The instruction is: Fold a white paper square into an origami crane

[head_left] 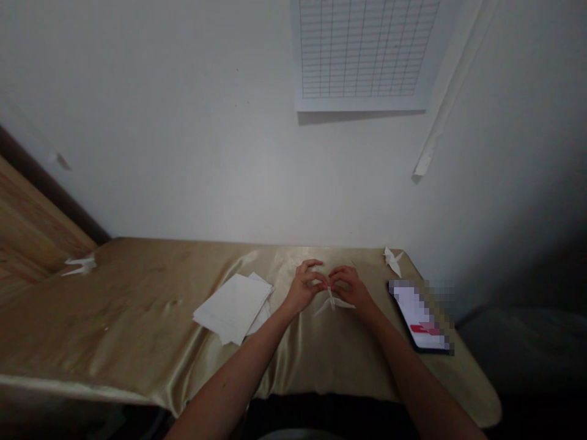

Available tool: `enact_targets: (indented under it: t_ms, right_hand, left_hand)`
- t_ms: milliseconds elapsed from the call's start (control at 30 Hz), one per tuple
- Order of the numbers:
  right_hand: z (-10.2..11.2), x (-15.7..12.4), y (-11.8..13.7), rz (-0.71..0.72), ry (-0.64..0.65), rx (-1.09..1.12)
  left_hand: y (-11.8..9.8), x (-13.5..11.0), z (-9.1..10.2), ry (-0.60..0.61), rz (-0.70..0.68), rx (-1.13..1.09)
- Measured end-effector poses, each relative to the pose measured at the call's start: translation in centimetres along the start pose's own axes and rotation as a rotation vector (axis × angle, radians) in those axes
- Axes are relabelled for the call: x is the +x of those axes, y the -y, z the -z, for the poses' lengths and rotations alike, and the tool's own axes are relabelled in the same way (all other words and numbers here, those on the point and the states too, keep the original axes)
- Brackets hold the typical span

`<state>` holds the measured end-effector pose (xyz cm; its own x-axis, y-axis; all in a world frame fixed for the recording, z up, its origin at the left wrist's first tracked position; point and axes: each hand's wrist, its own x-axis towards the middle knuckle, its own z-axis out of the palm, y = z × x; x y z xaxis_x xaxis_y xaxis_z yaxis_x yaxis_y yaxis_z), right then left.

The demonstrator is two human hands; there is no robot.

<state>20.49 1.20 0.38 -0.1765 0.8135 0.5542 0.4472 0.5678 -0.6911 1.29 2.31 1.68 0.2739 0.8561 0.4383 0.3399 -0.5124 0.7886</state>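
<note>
Both hands meet over the middle of the table covered in a shiny gold cloth (137,318). My left hand (305,287) and my right hand (349,286) each pinch a small white folded paper crane (332,301), held just above the cloth between them. Its wings stick out left and right below my fingers. The fingers of both hands are curled and pressed together on the paper.
A stack of white paper sheets (233,307) lies left of my hands. A finished paper crane (393,260) stands at the far right corner, another (81,264) at the far left. A phone (419,315) lies at the right edge. A grid chart (364,52) hangs on the wall.
</note>
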Motion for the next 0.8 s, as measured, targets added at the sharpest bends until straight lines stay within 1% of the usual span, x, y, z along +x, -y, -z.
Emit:
enact_targets:
  t_ms: [133, 233, 333, 500, 633, 800]
  right_hand:
    - [-0.1, 0.0, -0.2, 0.038, 0.027, -0.04]
    - [0.0, 0.0, 0.0, 0.024, 0.024, -0.04]
    - [0.3, -0.1, 0.4, -0.008, -0.009, -0.067]
    - [0.8, -0.3, 0.9, -0.003, -0.1, -0.211]
    - [0.8, -0.4, 1.0, 0.016, -0.084, -0.289]
    - [0.5, -0.5, 0.8, 0.061, -0.08, -0.291]
  left_hand:
    - [0.1, -0.1, -0.3, -0.007, -0.024, -0.009]
    - [0.2, -0.1, -0.4, -0.024, -0.02, -0.006]
    - [0.2, 0.0, -0.3, -0.04, -0.005, 0.017]
    - [0.1, 0.0, 0.0, -0.061, 0.03, 0.108]
    - [0.3, -0.1, 0.0, -0.047, 0.005, 0.155]
    - [0.5, -0.1, -0.2, -0.044, -0.027, 0.189]
